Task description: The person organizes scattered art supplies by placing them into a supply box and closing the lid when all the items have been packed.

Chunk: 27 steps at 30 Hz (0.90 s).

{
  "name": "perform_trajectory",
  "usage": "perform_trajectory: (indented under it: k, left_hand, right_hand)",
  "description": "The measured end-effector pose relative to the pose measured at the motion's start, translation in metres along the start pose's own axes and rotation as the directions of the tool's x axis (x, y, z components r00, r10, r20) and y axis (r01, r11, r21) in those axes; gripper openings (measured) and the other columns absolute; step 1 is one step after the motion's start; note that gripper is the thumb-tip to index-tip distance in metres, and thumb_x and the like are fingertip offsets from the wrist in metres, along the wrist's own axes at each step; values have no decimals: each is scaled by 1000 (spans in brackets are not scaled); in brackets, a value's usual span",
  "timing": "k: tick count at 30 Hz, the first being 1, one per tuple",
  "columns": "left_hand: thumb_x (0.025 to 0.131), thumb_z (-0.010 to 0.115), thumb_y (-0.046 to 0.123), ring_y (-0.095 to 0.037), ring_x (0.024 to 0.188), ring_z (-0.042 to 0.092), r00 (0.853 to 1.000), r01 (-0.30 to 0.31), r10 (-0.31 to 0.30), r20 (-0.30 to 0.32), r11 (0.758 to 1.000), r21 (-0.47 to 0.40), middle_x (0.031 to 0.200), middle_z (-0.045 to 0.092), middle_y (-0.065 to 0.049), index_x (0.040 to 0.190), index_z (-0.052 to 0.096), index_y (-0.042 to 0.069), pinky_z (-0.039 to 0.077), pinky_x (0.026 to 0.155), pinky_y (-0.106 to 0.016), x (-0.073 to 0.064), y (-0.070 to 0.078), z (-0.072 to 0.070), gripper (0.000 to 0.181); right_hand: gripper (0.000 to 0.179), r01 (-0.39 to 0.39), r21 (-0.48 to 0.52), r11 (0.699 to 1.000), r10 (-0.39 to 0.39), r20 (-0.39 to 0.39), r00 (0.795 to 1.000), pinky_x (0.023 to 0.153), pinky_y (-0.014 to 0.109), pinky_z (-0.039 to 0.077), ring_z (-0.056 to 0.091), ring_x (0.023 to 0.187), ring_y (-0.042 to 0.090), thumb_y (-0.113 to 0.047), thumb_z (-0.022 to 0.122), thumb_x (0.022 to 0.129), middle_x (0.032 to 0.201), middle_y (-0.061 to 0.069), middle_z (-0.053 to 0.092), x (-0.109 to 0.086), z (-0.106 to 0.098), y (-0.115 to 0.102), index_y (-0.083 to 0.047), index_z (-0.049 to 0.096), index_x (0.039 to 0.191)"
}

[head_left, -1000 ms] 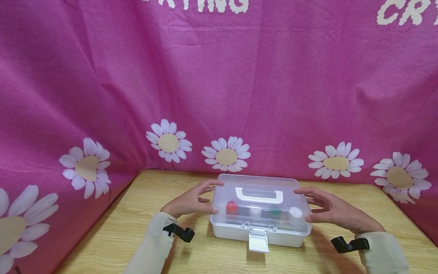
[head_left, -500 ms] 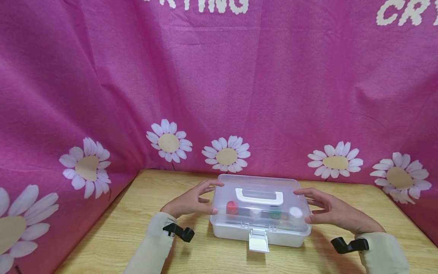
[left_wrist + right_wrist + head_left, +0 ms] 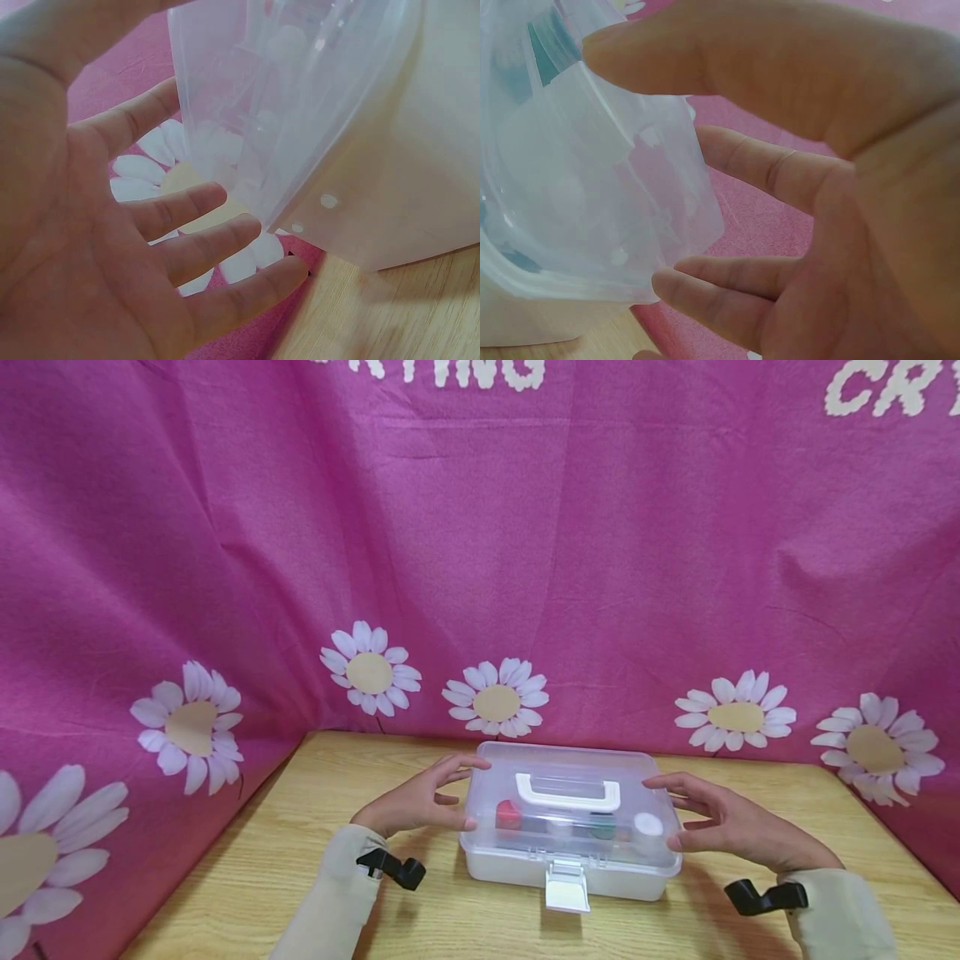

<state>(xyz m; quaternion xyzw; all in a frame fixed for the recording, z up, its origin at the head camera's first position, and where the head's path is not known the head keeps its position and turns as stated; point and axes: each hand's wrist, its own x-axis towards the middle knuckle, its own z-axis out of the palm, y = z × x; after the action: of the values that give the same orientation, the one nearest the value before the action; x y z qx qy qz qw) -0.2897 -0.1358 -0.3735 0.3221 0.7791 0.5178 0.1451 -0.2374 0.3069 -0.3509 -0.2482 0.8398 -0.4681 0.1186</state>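
A translucent plastic storage box (image 3: 480, 866) with a clear lid (image 3: 570, 757) sits on the wooden table, its lid down. The white carry handle (image 3: 567, 803) lies on top, and the front latch (image 3: 567, 893) hangs outward, unfastened. Through the lid show a red cap (image 3: 507, 815), a green item (image 3: 602, 825) and a white round cap (image 3: 648, 825). My left hand (image 3: 416, 797) is at the box's left side, thumb and index fingertip right at the lid. At the opposite side, my right hand (image 3: 738, 822) mirrors it. In both wrist views the fingers are spread and loosely extended beside the clear plastic.
The light wood table (image 3: 300, 827) extends to both sides and in front of the box. Close behind it hangs a magenta cloth (image 3: 615, 568) with printed daisies, which also borders the table's left and right. Black mounts (image 3: 393, 867) sit on the sleeved wrists.
The white handle has tipped very slightly toward the front of the box. Both hands and the box otherwise hold their places.
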Motion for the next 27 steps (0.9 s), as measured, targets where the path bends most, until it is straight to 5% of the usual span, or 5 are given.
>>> perform_trajectory:
  k: [27]
  left_hand:
    - [80, 77, 24, -28, 143, 24, 1000, 17, -16, 21, 1000, -14, 155, 23, 9, 139, 43, 34, 39, 105, -51, -1, -1, 0, 69]
  right_hand:
    - [60, 19, 14, 1000, -19, 15, 1000, 93, 25, 46, 41, 122, -9, -9, 68, 87, 150, 19, 33, -1, 0, 2, -15, 44, 142]
